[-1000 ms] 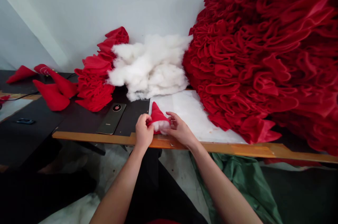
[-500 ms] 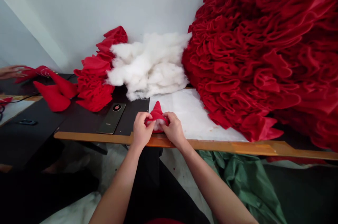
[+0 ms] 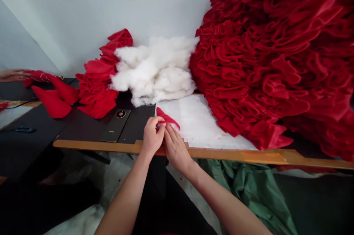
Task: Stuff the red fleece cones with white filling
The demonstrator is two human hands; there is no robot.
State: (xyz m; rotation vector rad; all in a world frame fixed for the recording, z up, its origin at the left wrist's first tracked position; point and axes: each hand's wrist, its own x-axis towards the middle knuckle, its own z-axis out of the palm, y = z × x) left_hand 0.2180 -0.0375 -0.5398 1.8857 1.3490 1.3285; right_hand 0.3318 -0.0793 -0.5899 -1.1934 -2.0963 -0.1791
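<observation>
A small piece of red felt (image 3: 166, 116) lies tilted on the near end of a white sheet, its point toward the upper left and a little white stuffing showing at its edge. My left hand (image 3: 152, 137) pinches its left part between fingers and thumb. My right hand (image 3: 174, 147) stands close beside the left, with its fingertips against the felt's lower edge. The fingers hide the felt's lower part. Behind the sheet sits a large mound of white stuffing (image 3: 155, 72).
A huge heap of ruffled red fabric (image 3: 262, 54) fills the right side. A stack of red pieces (image 3: 98, 87), loose red cones (image 3: 52, 102) and a phone (image 3: 115, 125) lie on the dark table. A co-worker's hand (image 3: 12, 75) reaches in at far left.
The red felt has gone from upright between both hands to tilted and flatter. My right hand has dropped lower and closer to my left. A co-worker's hand has come in at far left.
</observation>
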